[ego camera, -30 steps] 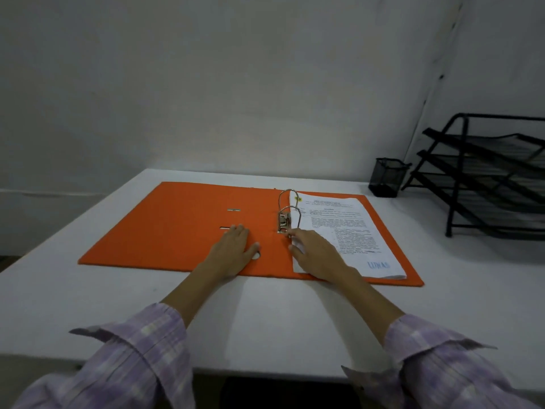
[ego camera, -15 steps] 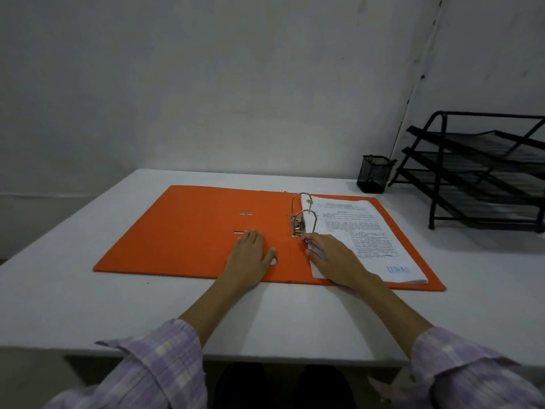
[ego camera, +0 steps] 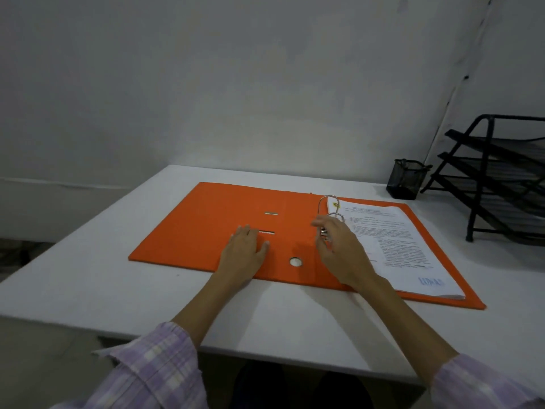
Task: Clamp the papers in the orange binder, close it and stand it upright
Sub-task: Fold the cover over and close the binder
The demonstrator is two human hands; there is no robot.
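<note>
I'm pressing my flat, released left hand [ego camera: 246, 250] on the smooth orange binder [ego camera: 206, 225]; my right hand [ego camera: 339, 249] is curling loosely at the chrome rings [ego camera: 331, 208], grasp unclear.

The tabletop [ego camera: 88, 290] is a flat white surface set against a pale wall. An orange binder [ego camera: 206, 228] lies open and flat on it, both covers touching the surface and spread left to right across the middle. Its near edge runs close to the front edge of the tabletop. At the far right corner, a black mesh pen holder [ego camera: 405, 180] stands upright, directly on the surface. Just beside it, further right, a black wire tiered tray rack [ego camera: 498, 178] stands on the surface, partly cut off by the frame. The pen holder and rack stand apart from the binder.
</note>
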